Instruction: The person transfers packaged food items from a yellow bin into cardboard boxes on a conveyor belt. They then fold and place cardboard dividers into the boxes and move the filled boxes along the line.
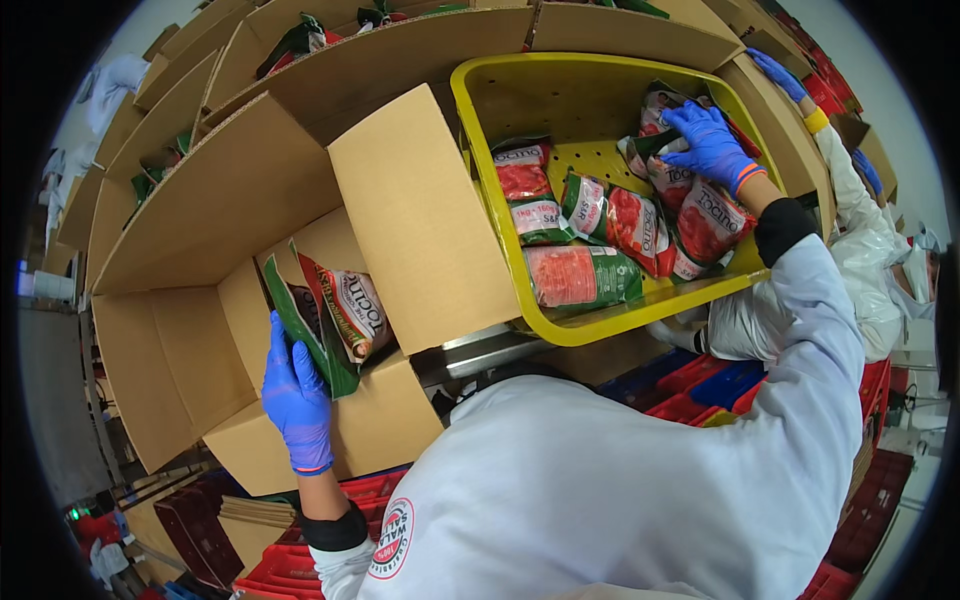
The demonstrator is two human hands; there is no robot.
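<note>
My left hand [300, 405], in a blue glove, is at the near side of an open cardboard box [180, 340]. Its fingers are apart and lie along the green side of a packet. Two red, white and green meat packets [345, 310] stand on edge, side by side, in that box. At the right, my blue-gloved right hand [712, 148] reaches into a yellow plastic crate [560, 328]. Its bent fingers grip a meat packet [668, 178] in the far right part of the crate. Several more meat packets [630, 225] lie on the perforated crate floor.
A raised box flap [425, 220] stands between the box and the crate. More open cardboard boxes [400, 60] with packets line the far side. A co-worker in white [850, 200] is at the right, with a blue-gloved hand [778, 75] beyond the crate. Red crates [285, 570] are below.
</note>
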